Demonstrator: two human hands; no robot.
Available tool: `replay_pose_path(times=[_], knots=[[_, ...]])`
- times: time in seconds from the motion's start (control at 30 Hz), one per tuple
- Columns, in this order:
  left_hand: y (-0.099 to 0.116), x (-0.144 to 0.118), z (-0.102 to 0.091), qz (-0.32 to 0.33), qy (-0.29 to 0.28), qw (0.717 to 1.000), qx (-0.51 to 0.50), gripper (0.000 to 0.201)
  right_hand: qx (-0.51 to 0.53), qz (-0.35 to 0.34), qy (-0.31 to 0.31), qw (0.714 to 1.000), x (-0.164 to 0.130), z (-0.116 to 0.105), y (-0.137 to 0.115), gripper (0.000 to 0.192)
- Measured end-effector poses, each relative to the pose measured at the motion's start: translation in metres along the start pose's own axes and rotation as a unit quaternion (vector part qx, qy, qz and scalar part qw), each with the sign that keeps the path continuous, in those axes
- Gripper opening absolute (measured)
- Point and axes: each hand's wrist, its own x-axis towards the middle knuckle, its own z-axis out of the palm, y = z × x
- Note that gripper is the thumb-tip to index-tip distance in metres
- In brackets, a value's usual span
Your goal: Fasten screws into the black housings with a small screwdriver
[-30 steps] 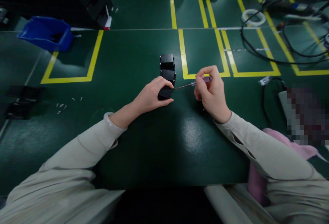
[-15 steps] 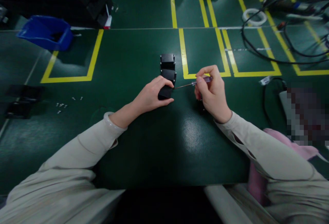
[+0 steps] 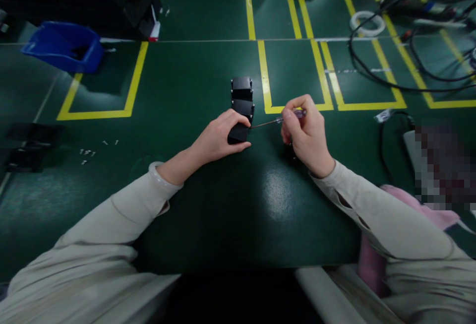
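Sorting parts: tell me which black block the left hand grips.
The nearest black block in the row; the left hand wraps it, and the two blocks beyond lie untouched.

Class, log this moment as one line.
left hand: holds black block | right hand: holds screwdriver, tip at block | green table

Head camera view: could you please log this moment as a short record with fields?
left hand: left hand grips the nearest black block
right hand: right hand holds the screwdriver, tip at that block's side
row: more black blocks lined up behind it
surface: green table with yellow outlines
left side: blue bin, loose screws
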Motion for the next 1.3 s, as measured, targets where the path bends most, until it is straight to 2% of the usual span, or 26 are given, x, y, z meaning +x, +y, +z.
replay_pose_path(times=[0.6, 0.97, 1.3], knots=[[0.0, -0.0004, 0.0004, -0.007, 0.0, 1.0, 0.0, 0.034, -0.009, 0.0, -0.004, 1.0, -0.0005, -0.0008, -0.0007, 0.021], [0.0013, 0.0007, -0.0004, -0.015, -0.003, 1.0, -0.002, 0.032, -0.009, 0.006, 0.002, 1.0, -0.0009, 0.0002, -0.0004, 0.028], [0.0003, 0.0001, 0.0005, -0.012, -0.002, 1.0, -0.003, 0.033, -0.007, 0.006, 0.009, 1.0, -0.0012, 0.0004, 0.0016, 0.023]])
